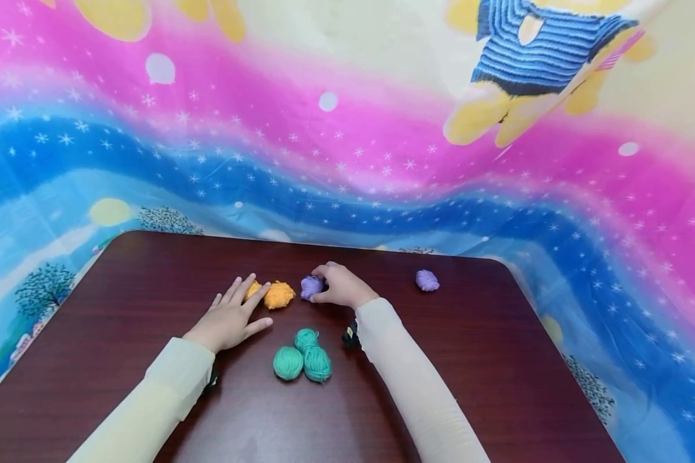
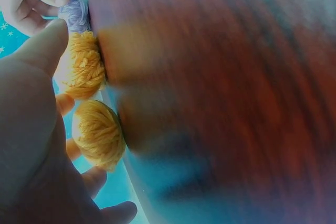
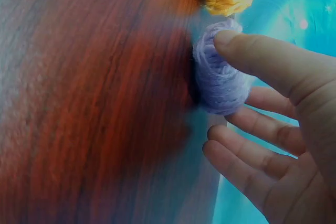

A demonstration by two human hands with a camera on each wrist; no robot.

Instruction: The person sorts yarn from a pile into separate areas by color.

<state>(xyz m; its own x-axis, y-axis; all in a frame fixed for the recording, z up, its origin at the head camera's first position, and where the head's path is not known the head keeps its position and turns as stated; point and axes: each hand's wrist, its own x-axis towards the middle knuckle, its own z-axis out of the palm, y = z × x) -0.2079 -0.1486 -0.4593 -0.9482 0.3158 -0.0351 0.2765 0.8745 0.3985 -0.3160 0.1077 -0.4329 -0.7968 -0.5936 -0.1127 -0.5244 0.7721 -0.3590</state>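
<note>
Right fingers (image 3: 268,127) pinch one purple ball (image 1: 309,289) near the table's (image 1: 486,373) far edge, likely to set its spot beside the orange. Left fingers (image 1: 243,289) spread, gripping nothing; can't tell if they touch the orange balls (image 1: 280,296). Grouping looks colour-based. Green balls (image 1: 317,364) clumped farther from that edge; spare purple ball (image 1: 426,280) near far right corner. Count: 2 purple, 2 orange, 3 green.

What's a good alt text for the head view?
A person's right hand pinches a small purple yarn ball while the left hand spreads its fingers by two orange yarn balls. Three green yarn balls cluster nearer the viewer on a dark reddish-brown table; a second purple yarn ball lies apart at right.
</note>
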